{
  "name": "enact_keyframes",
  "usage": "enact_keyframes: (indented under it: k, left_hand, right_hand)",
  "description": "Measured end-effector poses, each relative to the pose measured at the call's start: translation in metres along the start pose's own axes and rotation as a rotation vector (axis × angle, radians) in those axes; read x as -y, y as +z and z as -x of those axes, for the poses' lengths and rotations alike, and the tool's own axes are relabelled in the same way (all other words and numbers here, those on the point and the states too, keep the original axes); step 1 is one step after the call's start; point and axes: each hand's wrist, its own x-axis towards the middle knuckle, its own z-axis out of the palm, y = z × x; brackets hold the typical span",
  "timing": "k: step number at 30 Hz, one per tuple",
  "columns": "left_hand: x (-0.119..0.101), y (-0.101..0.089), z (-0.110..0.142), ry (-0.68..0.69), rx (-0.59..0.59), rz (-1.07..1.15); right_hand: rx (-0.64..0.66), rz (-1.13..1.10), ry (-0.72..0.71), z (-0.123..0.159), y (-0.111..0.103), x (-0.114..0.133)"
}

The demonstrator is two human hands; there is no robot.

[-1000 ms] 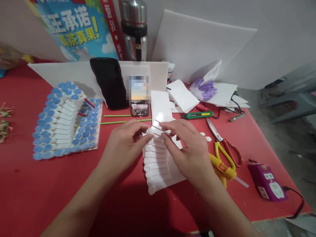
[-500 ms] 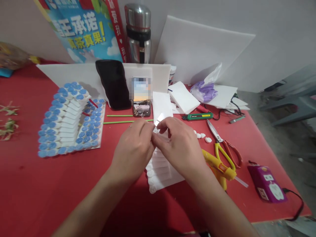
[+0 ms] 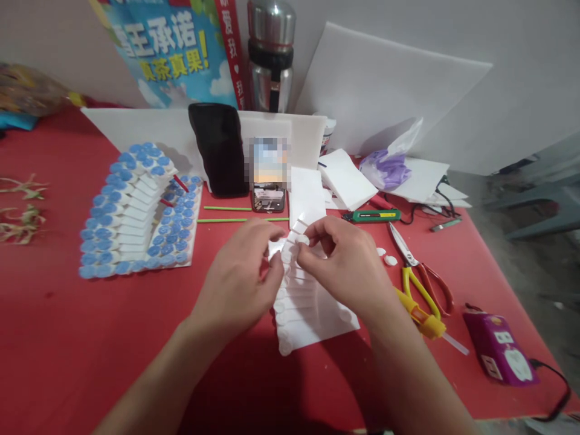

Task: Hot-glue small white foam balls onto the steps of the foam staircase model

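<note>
newly parted from our left hand (image 3: 242, 275), whose grip we cannot tell, our right hand (image 3: 347, 260) alone pinches a white disc (image 3: 302, 240).

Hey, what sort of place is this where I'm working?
Probably a craft corner, perhaps at home or in a small workshop: the red table holds scissors, a yellow glue gun and a blue-and-white stepped model.

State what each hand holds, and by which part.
Right hand: a small white disc, pinched by its edge. Left hand, at the white stepped model: cannot tell.
</note>
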Motion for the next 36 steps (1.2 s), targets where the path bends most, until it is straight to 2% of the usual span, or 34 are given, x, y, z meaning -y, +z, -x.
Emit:
enact_keyframes:
  k: [2,4,7,16,22,30,36]
  left_hand:
    - [0.008,0.003,0.003,-0.234,0.027,0.122]
    - [0.014,0.010,0.006,-0.446,0.105,0.314]
    - [0.018,0.020,0.009,-0.597,0.182,0.581]
    - [0.017,0.023,0.011,-0.667,0.216,0.824]
    - [0.019,0.026,0.013,-0.679,0.212,0.862]
    - [0.021,0.027,0.015,-0.667,0.210,0.920]
    - [0.020,0.026,0.014,-0.673,0.214,0.927]
  right_hand:
    - [0.027,0.005,-0.013,0.000,-0.002,0.000]
    - [0.045,0.034,-0.044,0.000,-0.002,0.000]
    - [0.048,0.091,-0.092,0.002,0.004,0.000]
    - [0.053,0.161,-0.130,0.001,0.010,0.001]
    - [0.069,0.193,-0.137,0.001,0.012,0.002]
    - [0.064,0.245,-0.244,0.002,0.016,0.001]
    - [0.125,0.236,-0.244,0.003,0.010,0.002]
